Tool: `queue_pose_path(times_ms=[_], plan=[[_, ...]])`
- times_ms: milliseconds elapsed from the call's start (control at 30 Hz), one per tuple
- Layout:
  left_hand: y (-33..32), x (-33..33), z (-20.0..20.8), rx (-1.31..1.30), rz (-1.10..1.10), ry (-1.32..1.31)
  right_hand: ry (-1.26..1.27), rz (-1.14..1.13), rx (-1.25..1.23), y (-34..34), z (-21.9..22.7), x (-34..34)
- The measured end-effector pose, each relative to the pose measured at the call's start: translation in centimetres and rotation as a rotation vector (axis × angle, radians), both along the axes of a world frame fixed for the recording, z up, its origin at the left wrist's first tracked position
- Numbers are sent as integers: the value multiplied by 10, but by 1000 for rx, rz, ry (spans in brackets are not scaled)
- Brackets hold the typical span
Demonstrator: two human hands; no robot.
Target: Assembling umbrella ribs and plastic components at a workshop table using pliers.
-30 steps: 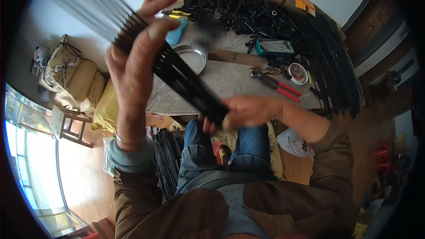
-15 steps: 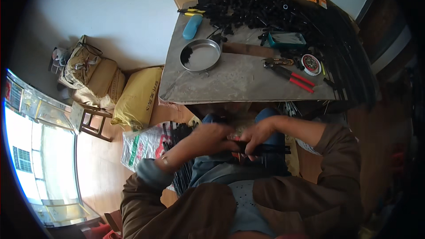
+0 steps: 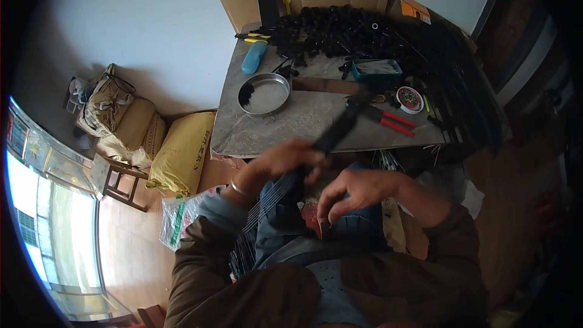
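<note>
My left hand is wrapped round a bundle of long black rods, held slanting above my lap. The bundle's thick dark end, smeared by motion, reaches up over the near edge of the table; thin strands trail down toward my left knee. Apart from it, my right hand hovers over my thighs with fingers curled downward and the tips close together. Right below those fingertips a thin brownish edge shows, beside a red patch between my legs. What the fingertips hold, if anything, I cannot make out.
On the grey table are a round metal pan, red-handled pliers, a teal tray, a round tub of small pieces, a blue case and a heap of black parts. Yellow sacks stand left.
My hands have parted. The left has swung the black bundle from lying across my lap to pointing up over the table; the right no longer grips it. The view has shifted slightly.
</note>
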State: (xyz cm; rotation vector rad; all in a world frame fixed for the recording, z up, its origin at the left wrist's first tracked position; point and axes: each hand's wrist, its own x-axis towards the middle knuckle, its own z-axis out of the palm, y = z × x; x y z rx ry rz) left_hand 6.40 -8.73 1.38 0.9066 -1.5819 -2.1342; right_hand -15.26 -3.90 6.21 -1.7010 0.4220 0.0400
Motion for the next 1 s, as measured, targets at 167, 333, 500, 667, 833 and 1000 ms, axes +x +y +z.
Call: queue_pose_path(times_ms=[167,333,500,667,833,1000], plan=[[-10,-31,13,-158,260,429,470,-172,-303,-4,-127,-3],[37,-38,-75,-36,565,456,98,-283,336,8,-231,14],[81,-24,-96,-58,692,341,370,-73,-33,54,-321,31],[104,-19,-90,-59,669,321,344,101,164,68,-299,28],[75,-33,-40,-109,616,329,365,77,165,66,-284,13],[65,-50,-57,-124,609,383,318,-109,93,-50,-62,-41]])
